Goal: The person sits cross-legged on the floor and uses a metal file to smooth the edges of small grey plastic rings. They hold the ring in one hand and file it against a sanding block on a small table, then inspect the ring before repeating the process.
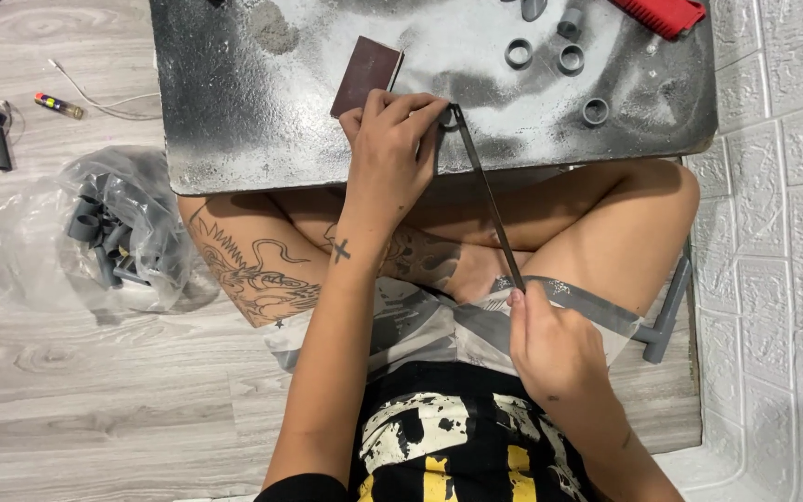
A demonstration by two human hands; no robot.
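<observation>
Head view, looking straight down: left hand (392, 149) is curled over the near edge of the board (234, 112), fingers bent and pinching a small grey ring (451, 117) against that edge. Right hand (550, 339) sits low over the lap, closed around the near end of a thin file (487, 195) (its handle is buried in the fist, so the grip itself is hard to read). The file runs up and away at a slant, and its tip meets the ring at the left fingertips. Just beyond the left hand, a brown sanding block (367, 72) lies flat on the board. Further right on the board, three loose grey rings (559, 84) lie apart from each other, and a red tool (662, 14) is cut off by the top edge. On the floor at left, a clear bag (95, 232) holds more grey fittings, blurred through the plastic.
</observation>
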